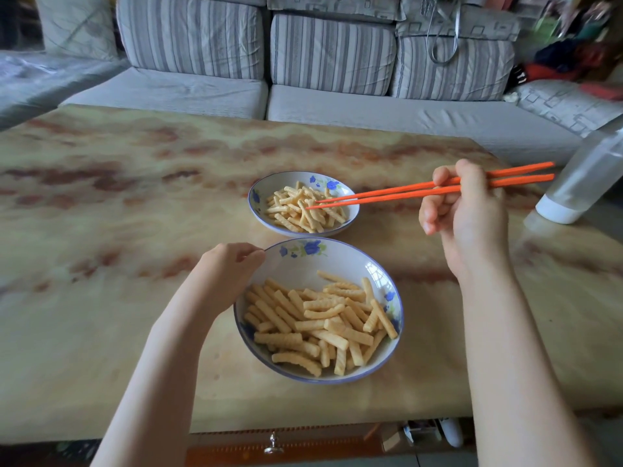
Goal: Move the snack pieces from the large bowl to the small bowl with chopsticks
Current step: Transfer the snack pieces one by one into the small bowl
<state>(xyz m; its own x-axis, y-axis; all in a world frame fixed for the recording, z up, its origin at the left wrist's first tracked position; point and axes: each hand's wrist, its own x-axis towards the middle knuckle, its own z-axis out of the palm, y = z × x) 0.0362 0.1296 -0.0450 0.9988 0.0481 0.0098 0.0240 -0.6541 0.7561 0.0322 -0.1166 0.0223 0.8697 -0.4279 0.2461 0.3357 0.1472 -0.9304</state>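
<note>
Chopsticks (pixel 387 197) two, large bowl (pixel 303 266) one, small bowl (pixel 268 187) one

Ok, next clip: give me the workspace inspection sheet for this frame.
Surface: glossy marbled table.
Job's things: large bowl nearest, small bowl just beyond it; snack pieces in both; orange chopsticks, tips down among the small bowl's pieces, cannot tell whether they pinch one.
Clutter: clear bottle at the table's right edge.
Grippers: left hand holds the large bowl's rim; right hand grips the chopsticks.
Cables: nothing seen.
Surroundings: striped sofa behind the table; bags piled at its right end; drawer knob under the table's near edge.
</note>
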